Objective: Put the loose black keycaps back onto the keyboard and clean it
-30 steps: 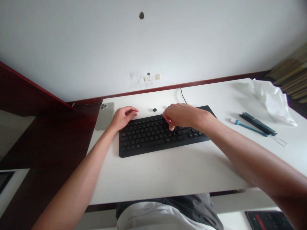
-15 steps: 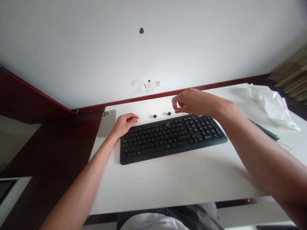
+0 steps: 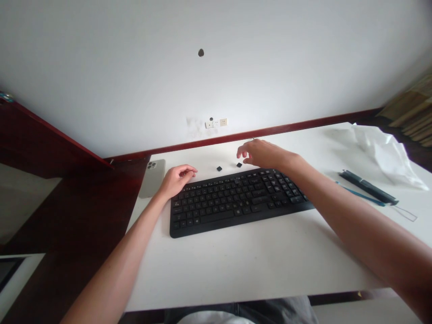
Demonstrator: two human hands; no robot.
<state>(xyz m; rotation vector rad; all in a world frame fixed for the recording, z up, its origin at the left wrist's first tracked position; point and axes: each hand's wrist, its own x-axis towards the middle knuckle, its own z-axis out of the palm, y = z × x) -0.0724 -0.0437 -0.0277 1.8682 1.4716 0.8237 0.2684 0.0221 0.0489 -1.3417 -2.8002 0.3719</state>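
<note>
A black keyboard [image 3: 216, 207] lies on the white table. Behind its back edge sit two small black keycaps, the left one [image 3: 219, 168] and the right one [image 3: 239, 165]. My right hand [image 3: 258, 152] hovers just right of the right keycap, fingers bent and apart, with nothing visible between them. At the keyboard's back left corner rests my left hand [image 3: 177, 181], its fingers loosely curved and no object seen in it. My right forearm covers the keyboard's right end.
A phone [image 3: 152, 179] lies left of my left hand. Toward the right are a dark slim tool [image 3: 369, 186], a blue stick [image 3: 362, 195] and a crumpled white plastic bag [image 3: 384, 153]. The wall [image 3: 286, 67] with sockets rises behind the table [image 3: 216, 265].
My right hand has shifted slightly left and its fingers have spread. The view has tilted a little, and more of the tools on the right now shows. The keycaps stay in place.
</note>
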